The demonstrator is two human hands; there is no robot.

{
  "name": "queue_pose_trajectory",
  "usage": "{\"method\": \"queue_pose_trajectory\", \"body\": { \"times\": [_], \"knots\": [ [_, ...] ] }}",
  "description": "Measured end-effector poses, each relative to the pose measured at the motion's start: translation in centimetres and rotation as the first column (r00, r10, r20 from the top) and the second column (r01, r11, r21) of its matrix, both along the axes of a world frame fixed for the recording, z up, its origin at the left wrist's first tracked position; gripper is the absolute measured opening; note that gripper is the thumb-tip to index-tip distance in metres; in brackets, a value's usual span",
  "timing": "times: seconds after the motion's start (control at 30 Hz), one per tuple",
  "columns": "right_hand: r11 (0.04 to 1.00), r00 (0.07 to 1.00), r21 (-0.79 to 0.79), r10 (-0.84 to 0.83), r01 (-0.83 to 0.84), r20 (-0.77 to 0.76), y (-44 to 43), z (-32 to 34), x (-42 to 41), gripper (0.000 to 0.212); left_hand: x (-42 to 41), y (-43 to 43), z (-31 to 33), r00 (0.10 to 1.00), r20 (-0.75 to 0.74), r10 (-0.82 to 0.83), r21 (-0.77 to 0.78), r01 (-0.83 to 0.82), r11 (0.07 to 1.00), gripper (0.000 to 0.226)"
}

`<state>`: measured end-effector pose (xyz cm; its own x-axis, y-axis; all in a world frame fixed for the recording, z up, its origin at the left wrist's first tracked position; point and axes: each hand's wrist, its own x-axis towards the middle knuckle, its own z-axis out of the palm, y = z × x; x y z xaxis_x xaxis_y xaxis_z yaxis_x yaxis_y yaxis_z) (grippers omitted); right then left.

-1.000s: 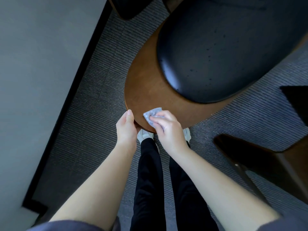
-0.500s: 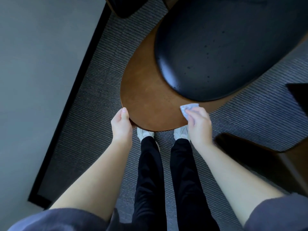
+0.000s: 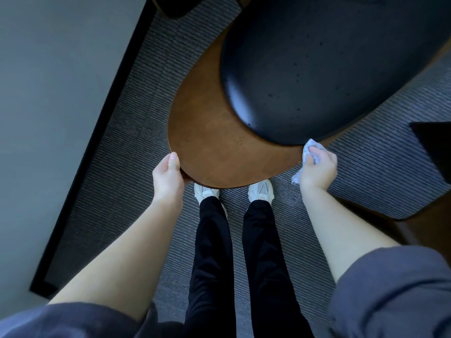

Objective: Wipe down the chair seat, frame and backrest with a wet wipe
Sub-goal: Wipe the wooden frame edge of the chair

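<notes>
I look straight down on a chair with a curved brown wooden backrest (image 3: 210,142) and a black padded seat (image 3: 329,64) beyond it. My left hand (image 3: 168,176) grips the backrest's near left rim, thumb on top. My right hand (image 3: 318,167) holds a crumpled pale wet wipe (image 3: 308,148) pressed against the backrest's right edge, just below the seat cushion. A corner of the wipe hangs out under the palm.
A grey wall with a black skirting board (image 3: 102,132) runs along the left. Striped grey carpet (image 3: 127,186) covers the floor. Dark brown furniture (image 3: 434,152) stands at the right. My legs and white shoes (image 3: 260,190) are under the backrest's near edge.
My right hand has slid the wipe along the backrest's rim from its near middle to its right edge. My left hand has kept its grip on the left rim.
</notes>
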<state>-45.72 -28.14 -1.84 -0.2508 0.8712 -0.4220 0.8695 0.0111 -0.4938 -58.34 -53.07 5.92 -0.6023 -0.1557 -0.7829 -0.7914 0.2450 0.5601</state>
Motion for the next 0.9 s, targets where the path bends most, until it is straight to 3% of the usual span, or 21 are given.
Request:
{"method": "queue_pose_trajectory", "body": {
  "times": [0.1, 0.2, 0.3, 0.37, 0.5, 0.6, 0.7, 0.77, 0.83, 0.9],
  "knots": [
    [0.984, 0.983, 0.011, 0.179, -0.18, 0.05, -1.8, 0.9, -0.4, 0.023, -0.1, 0.1, 0.1, 1.0, 0.006, 0.004, -0.004, -0.004, 1.0, 0.04],
    [0.904, 0.896, 0.042, 0.428, -0.426, -0.121, -6.1, 2.7, 0.4, 0.02, -0.2, 0.4, 0.3, 0.999, 0.025, 0.026, -0.005, -0.026, 1.0, 0.04],
    [0.833, 0.812, -0.025, 0.533, -0.553, -0.238, -8.2, 4.0, 1.2, 0.017, -0.3, 0.3, 0.4, 0.998, 0.061, 0.035, 0.013, -0.035, 0.999, 0.036],
    [0.872, 0.859, -0.002, 0.481, -0.489, -0.175, -6.6, 3.1, 0.8, 0.017, -0.7, -0.2, 0.2, 0.996, 0.085, 0.017, 0.044, -0.02, 0.999, 0.035],
    [0.982, 0.982, 0.028, 0.186, -0.187, 0.034, -2.8, 1.0, -0.7, 0.025, -1.8, -1.3, -0.3, 0.991, 0.133, -0.003, 0.17, -0.02, 0.985, 0.03],
    [0.995, 0.992, 0.037, 0.097, -0.095, -0.086, -5.0, 0.7, -2.4, 0.022, -2.0, -1.6, -0.5, 0.989, 0.147, -0.033, 0.216, 0.001, 0.976, 0.028],
    [0.94, 0.907, 0.03, 0.337, -0.341, -0.253, -9.1, 1.0, -4.5, 0.026, -1.9, -1.7, -0.4, 0.987, 0.156, -0.034, 0.228, -0.002, 0.974, 0.028],
    [0.83, 0.791, 0.042, 0.544, -0.556, -0.279, -11.5, 2.3, -5.8, 0.026, -1.9, -1.9, -0.4, 0.985, 0.167, -0.031, 0.222, -0.007, 0.975, 0.029],
    [0.751, 0.715, 0.019, 0.636, -0.66, -0.29, -12.1, 2.6, -6.1, 0.025, -2.1, -1.9, -0.4, 0.984, 0.174, -0.026, 0.22, -0.013, 0.975, 0.029],
    [0.805, 0.782, 0.013, 0.58, -0.593, -0.228, -11.0, 2.2, -5.7, 0.025, -2.5, -1.9, -0.5, 0.985, 0.174, -0.007, 0.221, -0.032, 0.975, 0.028]
  ]
}}
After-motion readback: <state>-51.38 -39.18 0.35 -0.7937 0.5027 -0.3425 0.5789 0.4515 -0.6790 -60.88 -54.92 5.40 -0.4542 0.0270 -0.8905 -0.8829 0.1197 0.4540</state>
